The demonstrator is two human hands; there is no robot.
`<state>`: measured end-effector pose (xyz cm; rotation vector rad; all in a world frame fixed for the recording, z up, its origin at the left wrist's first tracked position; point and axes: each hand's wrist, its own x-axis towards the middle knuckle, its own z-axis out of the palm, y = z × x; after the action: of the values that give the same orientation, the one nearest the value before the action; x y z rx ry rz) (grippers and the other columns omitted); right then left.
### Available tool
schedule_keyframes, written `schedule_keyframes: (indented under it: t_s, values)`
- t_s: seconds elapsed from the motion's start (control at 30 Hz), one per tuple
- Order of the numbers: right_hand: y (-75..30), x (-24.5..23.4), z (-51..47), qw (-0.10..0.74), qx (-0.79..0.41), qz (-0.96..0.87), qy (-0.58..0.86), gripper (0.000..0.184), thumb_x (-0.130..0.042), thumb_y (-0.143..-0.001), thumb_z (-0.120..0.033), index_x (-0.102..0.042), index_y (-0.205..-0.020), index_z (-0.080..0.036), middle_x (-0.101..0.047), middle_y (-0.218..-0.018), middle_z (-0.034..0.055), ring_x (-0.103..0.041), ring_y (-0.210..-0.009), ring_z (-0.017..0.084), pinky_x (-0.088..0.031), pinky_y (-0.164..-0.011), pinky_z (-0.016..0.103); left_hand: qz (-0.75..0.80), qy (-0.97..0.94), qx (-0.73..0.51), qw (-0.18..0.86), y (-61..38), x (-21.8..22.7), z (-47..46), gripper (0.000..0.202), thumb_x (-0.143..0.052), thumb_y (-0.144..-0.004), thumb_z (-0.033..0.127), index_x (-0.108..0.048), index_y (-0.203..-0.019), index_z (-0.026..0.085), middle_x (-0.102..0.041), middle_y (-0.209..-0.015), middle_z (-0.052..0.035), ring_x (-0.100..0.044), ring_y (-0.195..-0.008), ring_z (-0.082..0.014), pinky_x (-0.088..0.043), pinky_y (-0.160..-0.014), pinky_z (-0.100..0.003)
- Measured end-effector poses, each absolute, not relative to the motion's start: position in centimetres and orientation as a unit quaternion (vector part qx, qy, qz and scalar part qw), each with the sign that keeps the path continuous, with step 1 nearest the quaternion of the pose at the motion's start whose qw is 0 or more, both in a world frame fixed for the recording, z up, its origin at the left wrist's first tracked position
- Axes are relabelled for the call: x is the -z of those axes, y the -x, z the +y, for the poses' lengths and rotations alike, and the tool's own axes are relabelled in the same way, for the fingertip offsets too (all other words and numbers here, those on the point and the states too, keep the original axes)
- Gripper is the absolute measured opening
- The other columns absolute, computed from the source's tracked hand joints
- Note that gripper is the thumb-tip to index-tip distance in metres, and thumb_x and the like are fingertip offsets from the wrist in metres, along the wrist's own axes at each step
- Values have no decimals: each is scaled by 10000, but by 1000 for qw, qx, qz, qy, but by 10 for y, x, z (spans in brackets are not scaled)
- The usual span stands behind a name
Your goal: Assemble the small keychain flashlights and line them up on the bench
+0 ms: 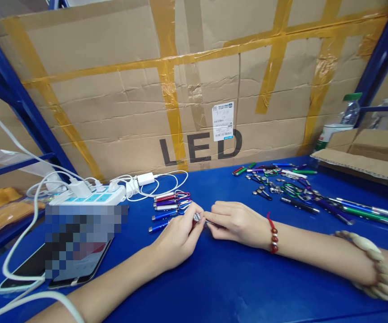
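My left hand [180,235] is closed around a small metal keychain flashlight [197,217]; its silver end pokes out between thumb and forefinger, and the rest is mostly covered. Against that end, my right hand [232,222] has its fingers pinched together, on something thin and dark that I cannot make out. Just beyond the left hand lies a row of several slim keychain flashlights [163,215] in red, purple, silver and blue, with carabiner clips at their right ends.
To the right spreads a loose pile of clips, coloured flashlights and small metal parts [291,188]. An open cardboard box [365,154] and a bottle [345,112] stand behind it. At left are a power strip [103,197], white cables and phones [86,264]. A large taped carton [126,112] backs the blue table.
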<state>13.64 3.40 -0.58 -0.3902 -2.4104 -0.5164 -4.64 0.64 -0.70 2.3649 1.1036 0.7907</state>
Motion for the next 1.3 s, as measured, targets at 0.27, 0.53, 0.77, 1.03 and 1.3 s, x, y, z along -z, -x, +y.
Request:
schedule_keyframes:
  t_s: [0.27,0.53,0.77,1.03,1.3]
  values:
    - [-139,7,42,317,189,-916,156,293,-387,-892,-182,-609,-710,-128,-496,-574,5,-414,-541,115,-377,-539,226,431,-819,-301,231,45,7,5,140,-345,-914,330,-325,-819,228,-378,-651,64,-356,-557,-111,-289,-551,-246]
    - [-145,10,53,386,98,-894,205,232,-407,-896,-198,-618,-866,-106,-545,-629,26,-469,-595,117,-426,-575,226,435,-794,-322,276,47,12,8,151,-266,-932,378,-312,-925,235,-357,-621,72,-313,-489,-106,-256,-487,-237]
    - [-144,8,44,434,91,-880,170,235,-395,-913,-205,-576,-1011,-93,-590,-733,60,-508,-680,130,-480,-649,260,438,-829,-262,229,43,3,6,142,-270,-933,331,-345,-872,227,-459,-676,38,-444,-590,-142,-341,-596,-274]
    - [-144,6,39,432,91,-883,160,234,-409,-911,-185,-562,-1045,-68,-599,-785,81,-521,-726,133,-493,-673,260,430,-854,-215,200,41,1,7,209,-265,-922,305,-378,-772,213,-490,-679,14,-462,-596,-153,-340,-591,-275]
    - [-142,7,38,420,127,-889,135,228,-399,-915,-189,-554,-1050,-90,-578,-757,60,-513,-710,127,-503,-657,249,418,-858,-213,209,43,2,8,286,-255,-920,309,-382,-687,203,-507,-635,8,-456,-565,-141,-348,-543,-261]
